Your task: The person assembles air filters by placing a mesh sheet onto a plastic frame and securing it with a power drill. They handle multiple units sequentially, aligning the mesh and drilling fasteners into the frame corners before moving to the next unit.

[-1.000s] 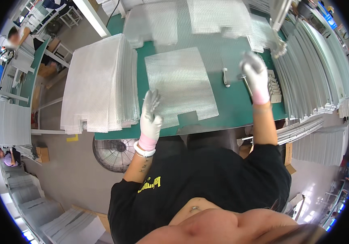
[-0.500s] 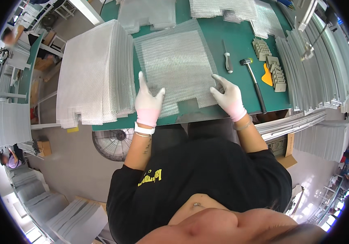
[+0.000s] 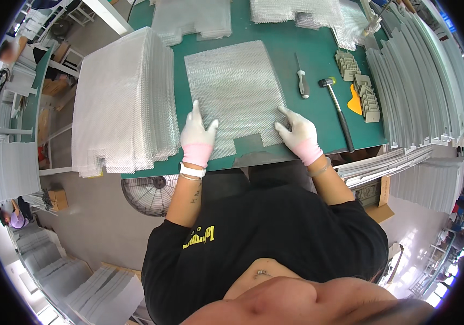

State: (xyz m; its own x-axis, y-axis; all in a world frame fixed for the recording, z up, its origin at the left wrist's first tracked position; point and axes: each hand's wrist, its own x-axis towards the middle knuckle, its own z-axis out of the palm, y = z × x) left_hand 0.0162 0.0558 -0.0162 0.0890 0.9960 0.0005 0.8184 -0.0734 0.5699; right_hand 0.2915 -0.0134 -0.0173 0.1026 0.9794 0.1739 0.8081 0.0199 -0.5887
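A silvery mesh sheet, with a notch cut in its near edge, lies flat on the green table in front of me. Whether it is one sheet or a few on top of each other I cannot tell. At its near left edge rests my left hand, in a white glove with a pink cuff, index finger stretched forward and thumb apart. My right hand, gloved alike, touches the near right edge with thumb and index finger spread. Both hands are open against the sides of the mesh.
A tall stack of mesh sheets stands close on the left; more mesh piles lie at the back. On the green table to the right are a screwdriver, a hammer, metal brackets and an orange scraper.
The mesh has slid slightly toward me and turned straighter, its edges now more even. My left hand has shifted little; my right hand has moved slightly inward and nearer to me.
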